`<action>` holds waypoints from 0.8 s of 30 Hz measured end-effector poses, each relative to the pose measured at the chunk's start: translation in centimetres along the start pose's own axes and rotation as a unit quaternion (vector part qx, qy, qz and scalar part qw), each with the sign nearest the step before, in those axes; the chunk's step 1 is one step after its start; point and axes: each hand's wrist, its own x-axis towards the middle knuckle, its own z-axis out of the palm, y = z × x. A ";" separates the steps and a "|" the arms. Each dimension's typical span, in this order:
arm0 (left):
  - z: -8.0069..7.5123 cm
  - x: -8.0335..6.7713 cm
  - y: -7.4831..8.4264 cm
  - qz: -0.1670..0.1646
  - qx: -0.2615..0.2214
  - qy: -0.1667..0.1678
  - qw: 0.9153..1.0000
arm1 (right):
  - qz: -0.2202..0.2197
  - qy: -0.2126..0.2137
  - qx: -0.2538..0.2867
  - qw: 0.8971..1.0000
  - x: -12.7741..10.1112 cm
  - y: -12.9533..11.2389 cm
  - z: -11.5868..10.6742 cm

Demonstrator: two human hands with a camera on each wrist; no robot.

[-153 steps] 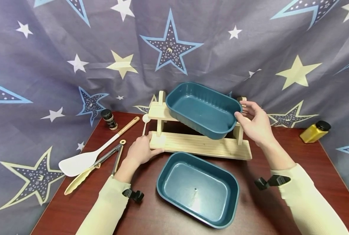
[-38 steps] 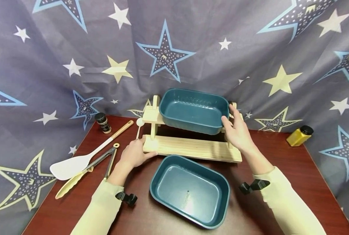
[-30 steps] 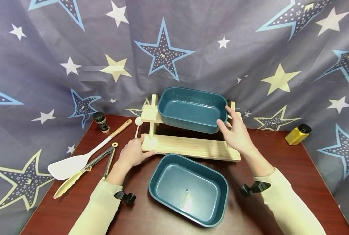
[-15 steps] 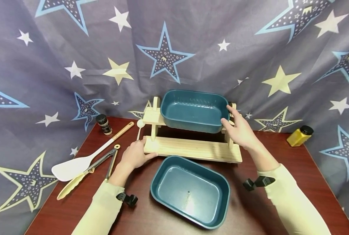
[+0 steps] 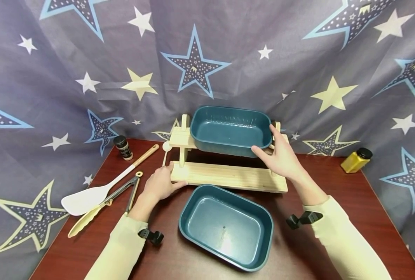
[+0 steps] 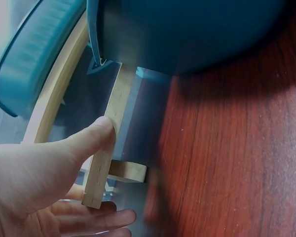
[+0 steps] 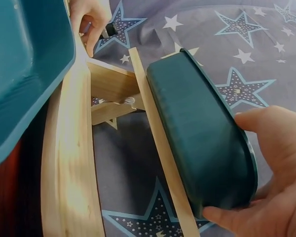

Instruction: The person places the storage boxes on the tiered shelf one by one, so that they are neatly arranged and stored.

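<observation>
A teal plastic bin (image 5: 228, 134) sits on the upper board of a two-tier wooden rack (image 5: 228, 177). My right hand (image 5: 281, 155) holds the bin's right end, thumb at the front corner and a finger at the side rim. The right wrist view shows the bin's end wall between thumb and fingers. At the rack's lower left end, my left hand (image 5: 160, 182) grips the board; in the left wrist view the thumb (image 6: 101, 129) lies on one face and the other fingers pass behind it. A second teal bin (image 5: 225, 229) rests on the table before the rack.
Left of the rack lie a white spatula (image 5: 88, 200), tongs (image 5: 88, 219) and a thin white utensil (image 5: 166, 147). A black-capped spice jar (image 5: 123, 147) stands at back left, a yellow jar (image 5: 356, 161) at right. A star-patterned curtain (image 5: 249, 77) hangs behind.
The upper bin, slanted 5.1 s ago, now lies lined up with the rack. My right hand moved left with it, and its thumb has slid along the front. My left hand stays on the rack.
</observation>
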 end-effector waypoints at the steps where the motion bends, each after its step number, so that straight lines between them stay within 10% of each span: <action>1: -0.1 0.0 0.1 0.000 0.002 0.000 1.000 | 0.002 -0.002 0.004 1.000 0.0 0.0 -0.1; 24: 0.2 -0.3 0.1 0.005 0.005 0.013 1.000 | 0.008 -0.006 0.015 1.000 0.5 0.6 -0.6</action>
